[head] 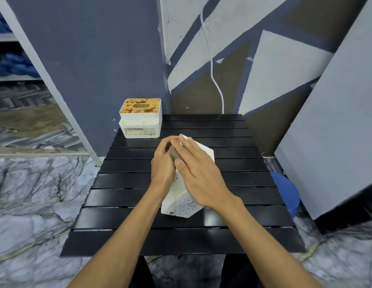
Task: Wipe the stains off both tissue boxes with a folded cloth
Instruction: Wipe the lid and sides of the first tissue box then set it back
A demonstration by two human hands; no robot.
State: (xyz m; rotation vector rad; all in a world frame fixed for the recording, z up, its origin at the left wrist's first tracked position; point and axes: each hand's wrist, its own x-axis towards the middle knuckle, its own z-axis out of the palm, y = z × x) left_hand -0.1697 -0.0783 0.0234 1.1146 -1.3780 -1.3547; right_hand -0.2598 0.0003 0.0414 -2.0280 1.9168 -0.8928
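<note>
At the far left corner of the black slatted table [233, 179] stands the far tissue box [140, 118], white, square-edged and upright. Its lid is blotched with brown stains around a dark oval slot, and a worn label [139, 131] sits on its front. What is inside cannot be seen.

Mid-table, the near tissue box [179, 206] is tipped up on an edge, well apart from the first. Its smooth white plastic faces are speckled with small brown spots.

The left hand [163, 163] has its fingers curled and appears to grip a folded grey cloth [174, 154] against the tipped box. The right hand [198, 175] lies across the box's upper face with fingers nearly straight and spread. Its thumb touches the cloth's lower end.
</note>
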